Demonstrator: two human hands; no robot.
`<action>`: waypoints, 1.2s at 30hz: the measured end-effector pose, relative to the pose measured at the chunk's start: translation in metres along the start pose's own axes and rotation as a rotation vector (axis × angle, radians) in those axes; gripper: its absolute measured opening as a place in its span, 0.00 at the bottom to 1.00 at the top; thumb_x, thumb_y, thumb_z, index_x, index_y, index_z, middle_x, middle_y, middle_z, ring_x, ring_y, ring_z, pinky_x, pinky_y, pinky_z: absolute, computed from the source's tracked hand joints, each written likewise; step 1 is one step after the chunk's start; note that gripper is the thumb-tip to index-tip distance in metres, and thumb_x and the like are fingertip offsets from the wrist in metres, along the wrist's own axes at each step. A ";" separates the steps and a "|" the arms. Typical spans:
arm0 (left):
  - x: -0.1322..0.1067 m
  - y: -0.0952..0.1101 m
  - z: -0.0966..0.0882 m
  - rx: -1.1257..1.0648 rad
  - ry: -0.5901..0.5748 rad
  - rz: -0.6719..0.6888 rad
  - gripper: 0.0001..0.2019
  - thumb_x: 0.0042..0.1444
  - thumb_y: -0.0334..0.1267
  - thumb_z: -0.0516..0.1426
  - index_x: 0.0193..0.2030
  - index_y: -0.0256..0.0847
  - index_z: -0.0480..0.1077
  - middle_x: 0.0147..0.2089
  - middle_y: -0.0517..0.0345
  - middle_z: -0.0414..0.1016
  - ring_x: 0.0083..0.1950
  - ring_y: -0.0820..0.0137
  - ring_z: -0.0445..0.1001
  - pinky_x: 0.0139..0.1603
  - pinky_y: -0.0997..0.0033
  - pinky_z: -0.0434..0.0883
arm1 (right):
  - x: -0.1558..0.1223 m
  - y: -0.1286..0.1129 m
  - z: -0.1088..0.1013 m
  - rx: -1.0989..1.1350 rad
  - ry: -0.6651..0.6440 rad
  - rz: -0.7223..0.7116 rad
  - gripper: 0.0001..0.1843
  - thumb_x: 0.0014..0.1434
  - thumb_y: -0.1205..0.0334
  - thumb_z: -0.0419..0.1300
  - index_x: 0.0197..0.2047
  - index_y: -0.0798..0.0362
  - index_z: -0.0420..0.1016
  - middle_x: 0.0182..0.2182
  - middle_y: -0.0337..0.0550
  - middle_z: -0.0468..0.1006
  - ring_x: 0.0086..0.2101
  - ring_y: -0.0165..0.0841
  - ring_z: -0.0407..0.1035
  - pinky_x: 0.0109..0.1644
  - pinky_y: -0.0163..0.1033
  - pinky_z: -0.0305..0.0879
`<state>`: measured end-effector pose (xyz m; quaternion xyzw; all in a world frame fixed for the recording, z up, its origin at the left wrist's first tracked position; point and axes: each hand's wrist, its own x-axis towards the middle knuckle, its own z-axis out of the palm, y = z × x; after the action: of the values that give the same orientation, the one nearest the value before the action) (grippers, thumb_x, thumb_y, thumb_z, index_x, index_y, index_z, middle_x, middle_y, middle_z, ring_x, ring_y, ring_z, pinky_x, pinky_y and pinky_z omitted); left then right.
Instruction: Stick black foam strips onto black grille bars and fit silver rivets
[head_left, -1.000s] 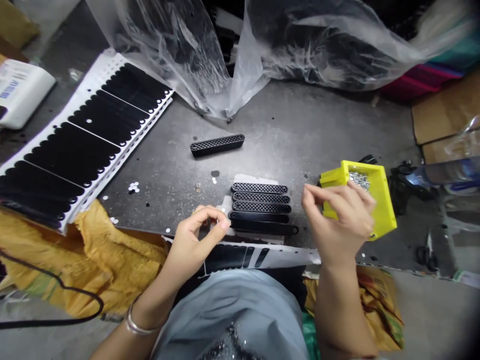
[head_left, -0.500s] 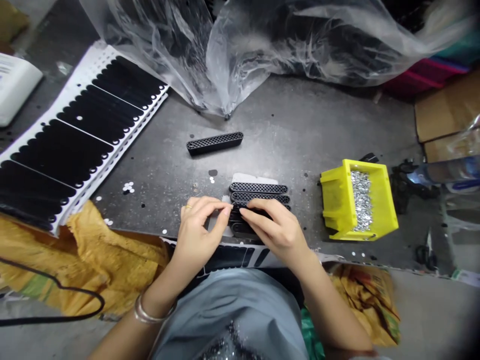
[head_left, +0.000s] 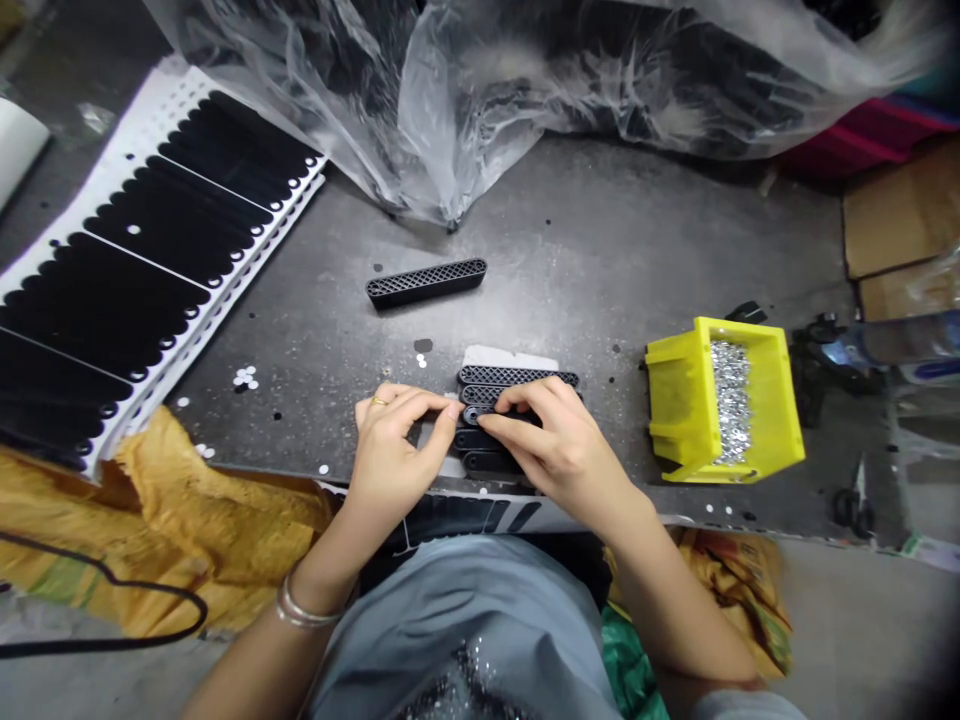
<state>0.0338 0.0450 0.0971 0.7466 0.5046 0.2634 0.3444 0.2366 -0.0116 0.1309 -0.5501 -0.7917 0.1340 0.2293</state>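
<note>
Five black strips [head_left: 517,376] are lying side by side, left hand [head_left: 397,450] pinching their ends, right hand [head_left: 562,445] clamping on top.

Your left hand [head_left: 394,450] and your right hand [head_left: 559,450] sit close together in front of you, backs up and fingers curled downward. Your left fingertips [head_left: 442,408] point rightward and end just beside your right fingers [head_left: 517,398], which bend down and leftward. Neither palm shows. Your left forearm [head_left: 319,565] rises from the lower left, and your right forearm [head_left: 675,600] slants in from the lower right, so both wrists angle toward the middle (a ring [head_left: 379,401] and thin bangles [head_left: 304,610] catch the light on your left side).
</note>
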 end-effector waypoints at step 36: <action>0.012 0.000 0.001 -0.045 -0.054 -0.031 0.10 0.60 0.45 0.61 0.29 0.46 0.73 0.35 0.61 0.81 0.44 0.61 0.76 0.59 0.51 0.62 | -0.053 0.032 -0.036 0.077 0.043 0.281 0.08 0.72 0.60 0.59 0.48 0.52 0.78 0.43 0.48 0.78 0.44 0.38 0.73 0.50 0.46 0.72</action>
<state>0.0389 0.0561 0.0964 0.7377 0.5006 0.2489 0.3786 0.2962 -0.0511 0.1356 -0.6489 -0.6963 0.1831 0.2460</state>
